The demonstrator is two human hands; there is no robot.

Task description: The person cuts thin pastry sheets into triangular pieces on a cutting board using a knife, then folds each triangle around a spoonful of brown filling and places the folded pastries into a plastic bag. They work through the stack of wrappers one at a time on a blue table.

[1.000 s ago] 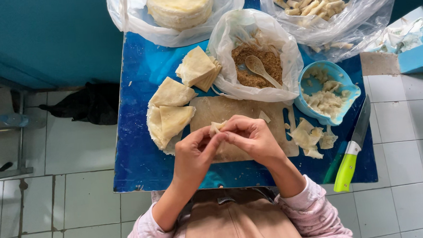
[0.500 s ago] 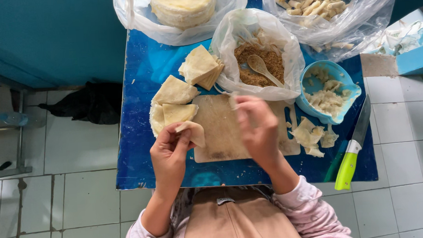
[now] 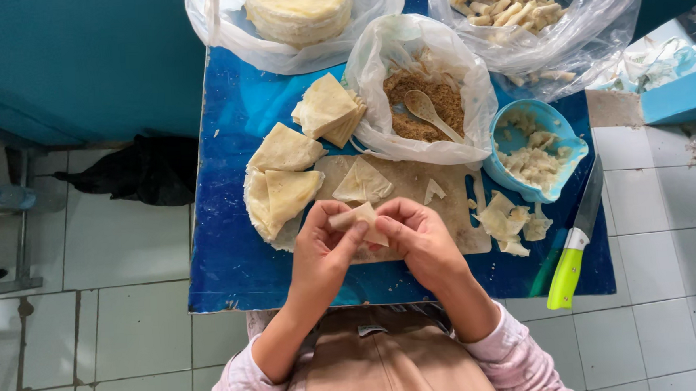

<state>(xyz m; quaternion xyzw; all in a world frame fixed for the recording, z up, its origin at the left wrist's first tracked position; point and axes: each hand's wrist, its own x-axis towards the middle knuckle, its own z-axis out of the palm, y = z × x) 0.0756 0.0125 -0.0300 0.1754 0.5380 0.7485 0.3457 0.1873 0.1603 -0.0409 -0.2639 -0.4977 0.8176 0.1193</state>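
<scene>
My left hand and my right hand meet over the near edge of a wooden cutting board and pinch one folded pale pastry wrapper between their fingertips. A triangular wrapper piece and a small scrap lie on the board just beyond my hands. Left of the board sit cut wrapper stacks, with another wedge stack behind them. A plastic bag of brown filling with a wooden spoon stands at the board's far side.
The blue table also carries a bag of round wrappers, a bag of finished rolls, a blue bowl of dough scraps, loose scraps and a green-handled knife at the right edge. White tiled floor lies around.
My right hand came back from the board's far side to join the left hand. Both hands now grip the wrapper that the left hand alone held half a second ago.
</scene>
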